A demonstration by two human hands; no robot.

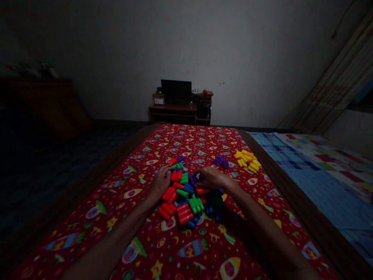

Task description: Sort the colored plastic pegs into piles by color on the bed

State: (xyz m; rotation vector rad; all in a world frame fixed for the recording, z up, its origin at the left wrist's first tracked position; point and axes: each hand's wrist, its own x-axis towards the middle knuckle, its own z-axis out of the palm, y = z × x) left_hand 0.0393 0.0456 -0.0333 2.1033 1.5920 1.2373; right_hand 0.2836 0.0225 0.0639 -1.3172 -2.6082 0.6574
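Observation:
A mixed pile of plastic building blocks with finger-like ridges lies on a red patterned cloth point(180, 252). It holds red blocks point(184, 214), green blocks point(196, 204) and blue blocks point(189, 188). My left hand point(161, 181) rests against the pile's far left side, fingers loosely bent and apart, touching blocks without gripping one. From the right, my right hand point(212, 177) reaches over the pile. Its fingers are pinched together on a purple block point(191, 180), partly hidden by them. Shadow from my right arm darkens the blue and green blocks beneath it.
Beyond my right hand lies a small group of purple blocks point(221, 161). Farther right is a heap of yellow blocks point(248, 160). A desk with a monitor point(176, 91) stands at the wall, and a blue checked sheet point(303, 175) lies along the right.

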